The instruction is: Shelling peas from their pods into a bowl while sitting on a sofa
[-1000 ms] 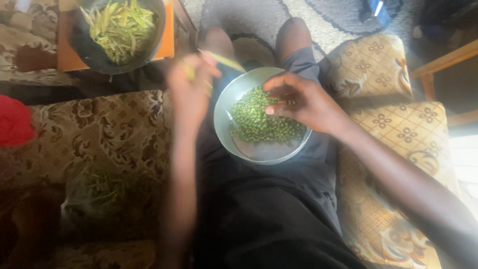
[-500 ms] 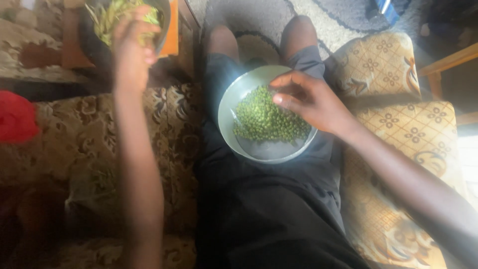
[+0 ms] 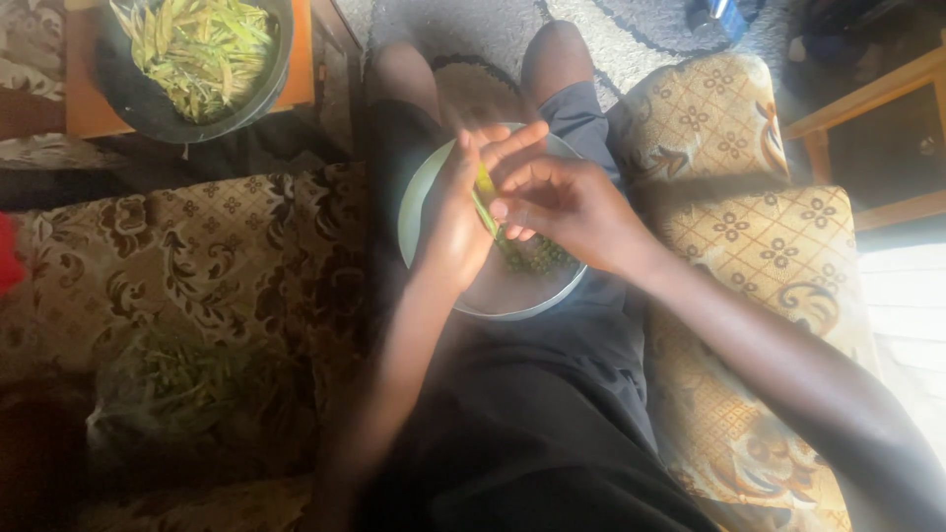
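Head view: green pod [image 3: 484, 202] pinched between left hand [image 3: 458, 222] and right hand [image 3: 567, 202] over white bowl [image 3: 414, 212] on the lap. Some shelled peas [image 3: 537, 254] lie inside; empty pods [image 3: 197, 44] fill dark bowl [image 3: 128, 99]. Unshelled amount unclear.

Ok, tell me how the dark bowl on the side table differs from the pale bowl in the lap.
The dark bowl sits on an orange table top, untouched; the pale bowl rests in the lap under the left hand and right hand, which hold a pod between them. The dark bowl is heaped with long yellow-green pods, the pale one holds small green peas. Both are round.
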